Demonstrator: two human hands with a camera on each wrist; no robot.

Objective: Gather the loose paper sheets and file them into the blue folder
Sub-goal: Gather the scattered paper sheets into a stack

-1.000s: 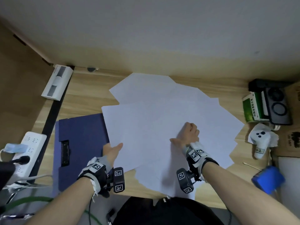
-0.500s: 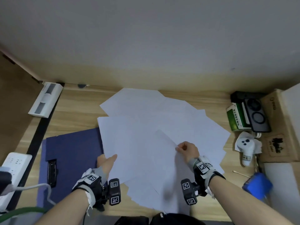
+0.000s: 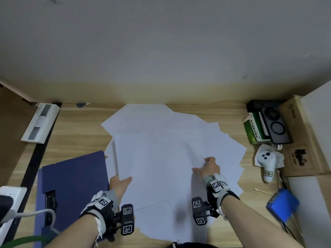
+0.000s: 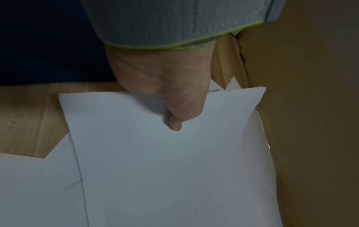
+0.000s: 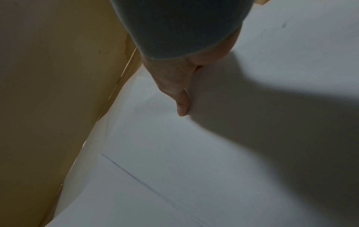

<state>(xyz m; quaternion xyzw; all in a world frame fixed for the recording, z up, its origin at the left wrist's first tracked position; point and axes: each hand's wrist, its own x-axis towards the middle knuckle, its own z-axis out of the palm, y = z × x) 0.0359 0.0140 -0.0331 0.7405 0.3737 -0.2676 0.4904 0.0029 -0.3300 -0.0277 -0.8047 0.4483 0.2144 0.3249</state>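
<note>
Several white paper sheets (image 3: 161, 154) lie fanned over the middle of the wooden desk. The blue folder (image 3: 71, 181) lies open flat at the left, its black clip (image 3: 50, 203) near the front. My left hand (image 3: 123, 181) pinches the left edge of the top sheets, beside the folder's right edge. In the left wrist view its thumb (image 4: 174, 121) lies on the paper (image 4: 165, 169) and the fingers are hidden below. My right hand (image 3: 208, 166) sits on the right of the spread, fingers curled onto a sheet. Its thumb (image 5: 181, 106) lies flat on the paper (image 5: 194, 153).
A white power strip (image 3: 10, 199) and cables sit at the front left, a white device (image 3: 40, 122) at the back left. On the right stand a green box (image 3: 254, 129), a black device (image 3: 275, 127), a white controller (image 3: 266, 161), a cardboard box (image 3: 300, 140) and a blue object (image 3: 282, 204).
The sheet my right hand held up half a second ago now lies flat on the sheets my left hand pinches. The right hand has gone back to the right part of the spread.
</note>
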